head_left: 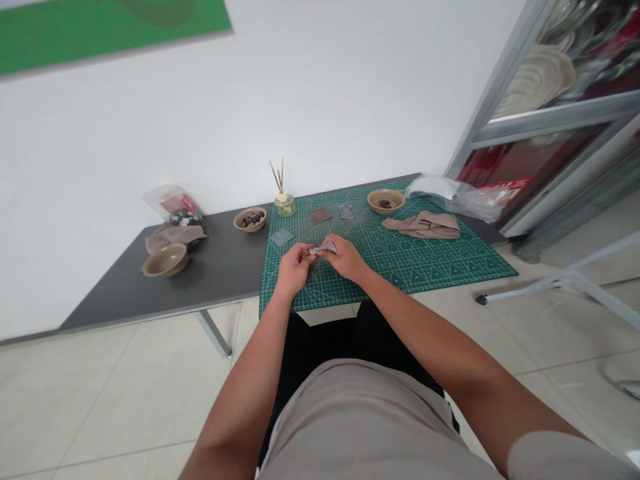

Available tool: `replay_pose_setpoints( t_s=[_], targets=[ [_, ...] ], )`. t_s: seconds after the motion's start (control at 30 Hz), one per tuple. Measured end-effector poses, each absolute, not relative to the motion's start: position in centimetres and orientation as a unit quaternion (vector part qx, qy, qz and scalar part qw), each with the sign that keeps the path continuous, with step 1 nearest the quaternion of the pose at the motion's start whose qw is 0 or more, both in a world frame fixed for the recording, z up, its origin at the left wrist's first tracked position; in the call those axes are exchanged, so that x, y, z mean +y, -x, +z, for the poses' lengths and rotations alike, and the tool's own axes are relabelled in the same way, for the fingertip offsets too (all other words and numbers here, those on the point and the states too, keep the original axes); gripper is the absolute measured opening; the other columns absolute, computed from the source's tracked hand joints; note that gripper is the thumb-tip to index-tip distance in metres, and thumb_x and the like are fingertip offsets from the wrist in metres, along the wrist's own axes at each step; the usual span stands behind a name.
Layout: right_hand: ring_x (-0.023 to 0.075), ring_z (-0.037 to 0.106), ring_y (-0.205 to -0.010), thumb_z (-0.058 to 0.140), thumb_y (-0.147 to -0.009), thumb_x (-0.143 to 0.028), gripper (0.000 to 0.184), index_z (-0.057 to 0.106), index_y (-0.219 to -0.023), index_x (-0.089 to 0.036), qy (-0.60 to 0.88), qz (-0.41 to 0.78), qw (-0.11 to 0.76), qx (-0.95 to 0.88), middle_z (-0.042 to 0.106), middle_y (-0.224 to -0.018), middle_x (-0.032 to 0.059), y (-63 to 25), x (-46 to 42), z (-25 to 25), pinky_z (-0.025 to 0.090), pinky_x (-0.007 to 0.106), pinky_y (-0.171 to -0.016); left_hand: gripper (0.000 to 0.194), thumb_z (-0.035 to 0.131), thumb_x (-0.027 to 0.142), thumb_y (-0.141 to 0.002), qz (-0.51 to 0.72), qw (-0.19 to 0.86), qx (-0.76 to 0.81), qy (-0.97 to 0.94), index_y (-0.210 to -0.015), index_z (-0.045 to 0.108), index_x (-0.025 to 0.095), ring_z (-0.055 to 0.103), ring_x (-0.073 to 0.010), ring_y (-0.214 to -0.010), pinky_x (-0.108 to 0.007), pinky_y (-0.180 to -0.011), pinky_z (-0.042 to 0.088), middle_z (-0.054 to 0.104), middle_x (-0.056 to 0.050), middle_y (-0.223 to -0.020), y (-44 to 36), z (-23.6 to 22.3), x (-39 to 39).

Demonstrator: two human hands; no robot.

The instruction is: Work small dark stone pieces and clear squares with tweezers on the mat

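Observation:
Over the green cutting mat (380,267), both hands meet at a small greyish cloth-like piece (327,247). My right hand (345,258) is closed around it, thumb and fingers together. My left hand (296,264) pinches at its left end, where a small pale round bit shows; I cannot make out whether that is part of the piece. Just beyond the hands lie a brown square (320,215), a small clear plastic bag (346,211) and another clear bag (282,237).
A bowl with dark pieces (250,219) stands left of a reed diffuser (285,204). Right are another bowl (386,200), a crumpled brown cloth (425,225) and clear plastic packaging (457,195). Farther left are stacked bowls (166,261), a cloth (177,235) and a plastic container (173,203).

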State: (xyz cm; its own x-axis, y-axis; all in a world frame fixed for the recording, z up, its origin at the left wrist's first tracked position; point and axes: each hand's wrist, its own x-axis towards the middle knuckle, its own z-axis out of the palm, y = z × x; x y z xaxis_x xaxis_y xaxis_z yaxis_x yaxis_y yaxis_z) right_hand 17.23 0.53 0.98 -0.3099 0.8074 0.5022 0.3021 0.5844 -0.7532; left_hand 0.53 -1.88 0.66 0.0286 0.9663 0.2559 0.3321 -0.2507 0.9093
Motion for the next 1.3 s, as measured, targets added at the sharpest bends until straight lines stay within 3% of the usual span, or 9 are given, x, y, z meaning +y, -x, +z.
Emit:
replay_pose_setpoints(
  t_s=[0.37,0.57,0.9,1.3],
  targets=[
    [0.0157,0.054,-0.074,0.063,-0.087,-0.031,0.018,0.057,-0.074,-0.021,0.358,0.259,0.468,-0.765,0.056,-0.076,-0.0013,-17.16,0.47,0.92,0.039,0.028,-0.071,0.017,0.057,0.017,-0.077,0.482,0.334,0.515,-0.626,-0.092,0.064,0.018,0.053,-0.0119,-0.062,-0.024,-0.061,0.043,0.062,0.001,-0.074,-0.58,0.59,-2.0],
    [0.0172,0.055,-0.075,0.062,-0.085,-0.031,0.012,0.055,-0.083,-0.021,0.381,0.261,0.463,-0.756,0.06,-0.08,0.0,-17.08,0.41,0.85,0.04,0.029,-0.072,0.016,0.057,0.018,-0.076,0.472,0.331,0.523,-0.628,-0.092,0.064,0.019,0.053,-0.012,-0.06,-0.024,-0.06,0.042,0.061,0.002,-0.072,-0.72,0.92,-2.11],
    [0.0157,0.054,-0.069,0.063,-0.085,-0.036,0.02,0.055,-0.075,-0.021,0.406,0.271,0.435,-0.757,0.059,-0.071,-0.0016,-17.31,0.15,1.15,0.037,0.027,-0.067,0.014,0.056,0.02,-0.079,0.454,0.303,0.556,-0.627,-0.09,0.063,0.019,0.053,-0.0128,-0.059,-0.025,-0.059,0.042,0.059,0.003,-0.066,-0.76,1.25,-2.44],
    [0.0174,0.058,-0.077,0.062,-0.085,-0.035,0.014,0.06,-0.085,-0.02,0.375,0.268,0.463,-0.757,0.064,-0.082,0.0013,-17.17,0.22,1.12,0.042,0.029,-0.074,0.012,0.056,0.019,-0.078,0.467,0.315,0.548,-0.618,-0.089,0.062,0.02,0.05,-0.0118,-0.055,-0.024,-0.056,0.039,0.056,0.004,-0.063,-0.8,1.23,-2.39]
  ],
)
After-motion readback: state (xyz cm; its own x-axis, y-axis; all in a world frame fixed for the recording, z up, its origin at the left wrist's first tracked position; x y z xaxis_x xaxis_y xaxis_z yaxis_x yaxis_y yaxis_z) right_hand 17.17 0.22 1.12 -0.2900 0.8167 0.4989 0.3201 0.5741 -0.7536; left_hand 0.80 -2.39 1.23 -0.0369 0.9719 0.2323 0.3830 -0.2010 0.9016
